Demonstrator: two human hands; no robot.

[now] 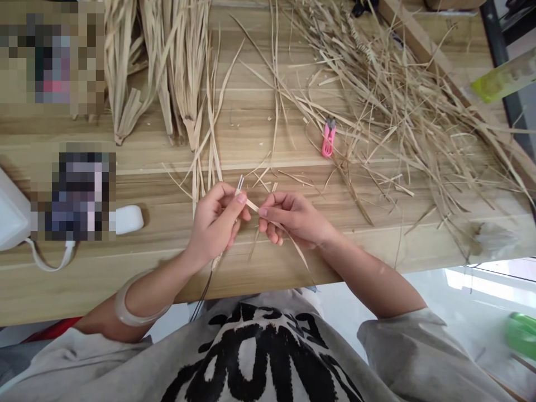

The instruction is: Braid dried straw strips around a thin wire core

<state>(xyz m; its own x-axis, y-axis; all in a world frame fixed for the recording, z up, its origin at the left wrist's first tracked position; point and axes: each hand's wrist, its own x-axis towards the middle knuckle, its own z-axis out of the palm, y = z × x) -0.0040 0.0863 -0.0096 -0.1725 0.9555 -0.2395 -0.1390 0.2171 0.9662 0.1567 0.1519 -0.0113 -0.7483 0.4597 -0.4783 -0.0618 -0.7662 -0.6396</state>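
Near the table's front edge, my left hand [218, 220] pinches a thin pair of rods or wires [240, 182], whose light tips stick up past the thumb. A flat, pale dried-leaf strip [253, 206] runs from there to my right hand [295, 218], which grips it between thumb and fingers. The strip's loose tail [298, 249] hangs down below the right hand. Dark thin wires [205, 293] trail beneath the left hand; whether they join the rods is hidden by the fingers.
Bundles of dried leaves [188, 67] lie at the back left, and a loose heap of strips [402, 106] spreads at the right. Pink-handled nippers [329, 139] rest between. At the left are a white rounded object [129, 219] and a blurred-out patch. A wooden bar [444, 67] edges the heap.
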